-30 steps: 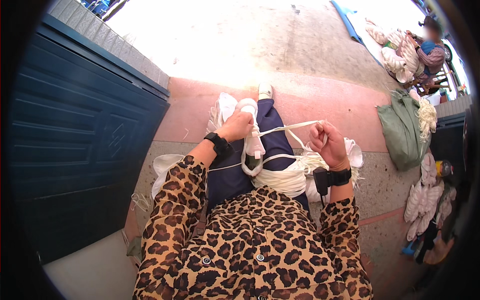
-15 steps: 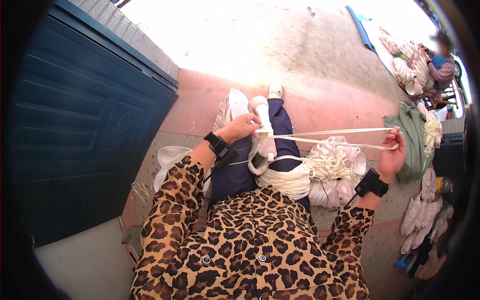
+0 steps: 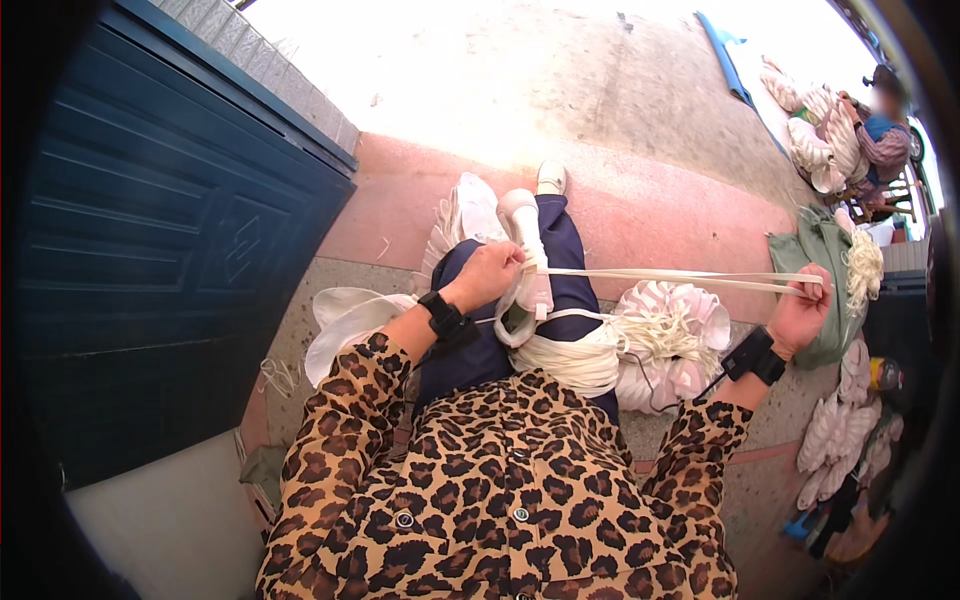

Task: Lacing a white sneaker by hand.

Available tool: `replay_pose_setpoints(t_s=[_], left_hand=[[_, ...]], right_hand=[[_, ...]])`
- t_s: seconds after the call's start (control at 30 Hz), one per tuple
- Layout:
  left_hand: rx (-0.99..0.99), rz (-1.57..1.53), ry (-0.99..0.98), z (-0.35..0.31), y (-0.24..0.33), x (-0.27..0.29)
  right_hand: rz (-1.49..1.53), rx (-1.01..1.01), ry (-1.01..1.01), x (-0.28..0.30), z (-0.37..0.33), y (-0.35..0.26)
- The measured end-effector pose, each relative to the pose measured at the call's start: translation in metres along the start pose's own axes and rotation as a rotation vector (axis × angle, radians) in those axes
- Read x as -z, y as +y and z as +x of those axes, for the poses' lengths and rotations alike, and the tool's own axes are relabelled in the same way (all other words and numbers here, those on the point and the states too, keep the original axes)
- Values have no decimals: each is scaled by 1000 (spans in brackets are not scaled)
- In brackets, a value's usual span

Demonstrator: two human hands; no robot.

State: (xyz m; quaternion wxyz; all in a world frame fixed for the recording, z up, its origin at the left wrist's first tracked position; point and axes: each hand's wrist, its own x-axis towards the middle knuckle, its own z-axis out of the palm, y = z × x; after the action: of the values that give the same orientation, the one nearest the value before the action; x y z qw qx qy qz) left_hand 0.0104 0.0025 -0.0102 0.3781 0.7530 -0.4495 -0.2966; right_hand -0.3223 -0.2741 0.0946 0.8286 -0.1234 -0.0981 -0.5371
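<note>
Across my lap lies a white shoe (image 3: 530, 235), its rounded toe away from me and its opening toward me. My left hand (image 3: 487, 275) is closed at the shoe's left side, fingertips pressed against it; whether they also pinch lace is hidden. From the shoe a white shoelace (image 3: 660, 277) runs taut to the right in two nearly parallel strands. Its far end is gripped in my right hand (image 3: 803, 308), fingers curled round it. A thick bundle of white laces (image 3: 570, 362) rests over my right thigh, just below the shoe.
Bundled white shoe pieces (image 3: 675, 340) with loose laces lie right of my legs, others (image 3: 468, 215) beyond my left knee. A green sack (image 3: 825, 270) stands past my right hand. A dark blue door (image 3: 180, 230) is at left. Another person (image 3: 885, 140) sits far right among white bundles.
My right hand has moved outward to the right and slightly down, drawing the two lace strands closer together. My left hand stays by the shoe, its fingers more tightly curled.
</note>
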Motion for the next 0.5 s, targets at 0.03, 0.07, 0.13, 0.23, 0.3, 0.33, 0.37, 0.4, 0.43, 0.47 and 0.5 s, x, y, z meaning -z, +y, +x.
replay_pose_setpoints(t_s=[0.03,0.07,0.13,0.23,0.3,0.33,0.37,0.4,0.43,0.47,0.5], left_hand=[[-1,-1,-6,-3,1,-2],[16,7,-47,-5,2,-4],[31,14,-94,-8,8,-9],[47,50,-64,-5,17,-15],[-46,117,-48,5,16,-16],[-139,177,-38,9,17,-16],[-110,214,-140,13,28,-12],[-119,215,-148,19,32,-11],[-56,285,-233,26,35,-9],[9,356,-320,33,36,-9],[2,223,-210,39,26,-12]], right_hand=[[22,-6,-14,0,0,-2],[18,-1,-11,1,0,-3],[-73,-54,77,1,1,-6],[-179,-100,86,-4,4,-2],[-230,-147,34,-14,9,7],[-290,-192,-12,-21,10,12],[-294,-182,-10,-26,12,15],[-392,-192,-14,-30,15,19],[-489,-208,-21,-38,19,27],[-490,-204,-20,-53,20,47],[-789,-165,183,-72,19,76]])
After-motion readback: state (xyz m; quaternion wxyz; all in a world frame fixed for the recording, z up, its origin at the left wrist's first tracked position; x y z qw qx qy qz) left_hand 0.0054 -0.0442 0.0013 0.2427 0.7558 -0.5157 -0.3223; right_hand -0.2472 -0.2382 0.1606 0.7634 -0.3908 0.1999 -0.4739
